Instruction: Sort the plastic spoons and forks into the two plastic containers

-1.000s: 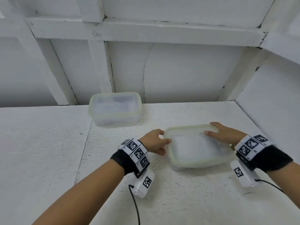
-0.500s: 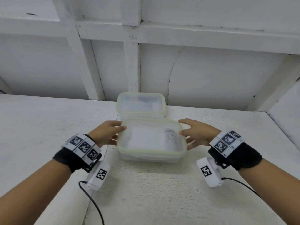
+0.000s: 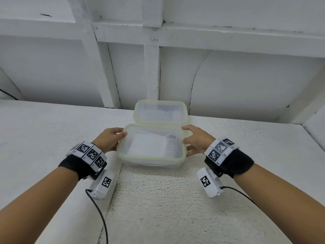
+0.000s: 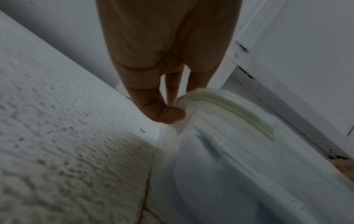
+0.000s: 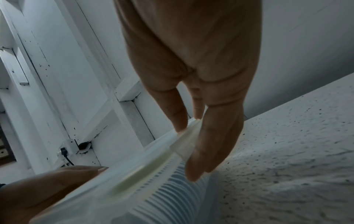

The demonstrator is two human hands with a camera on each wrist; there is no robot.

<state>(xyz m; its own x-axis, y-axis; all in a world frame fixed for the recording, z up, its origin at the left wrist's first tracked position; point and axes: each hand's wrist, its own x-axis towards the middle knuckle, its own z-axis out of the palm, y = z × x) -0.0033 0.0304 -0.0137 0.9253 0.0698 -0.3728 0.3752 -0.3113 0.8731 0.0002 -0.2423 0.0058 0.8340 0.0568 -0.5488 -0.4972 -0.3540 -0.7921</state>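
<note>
Head view: two hands hold the near container over the white counter (image 3: pixel 158 199), right against the far container.

Biggest first: the counter runs up to the white panelled wall (image 3: pixel 228 76). Far container (image 3: pixel 160 111) sits at the wall; near container (image 3: pixel 151 147) is just in front of it, rims touching or almost, I can't tell which, with a ribbed stack showing at its right end. Left hand (image 3: pixel 110 139) grips its left rim, thumb on top, fingers curled below; right hand (image 3: pixel 197 140) pinches the right rim likewise. Marker-patterned wristbands (image 3: pixel 88 154) sit on both wrists.
</note>
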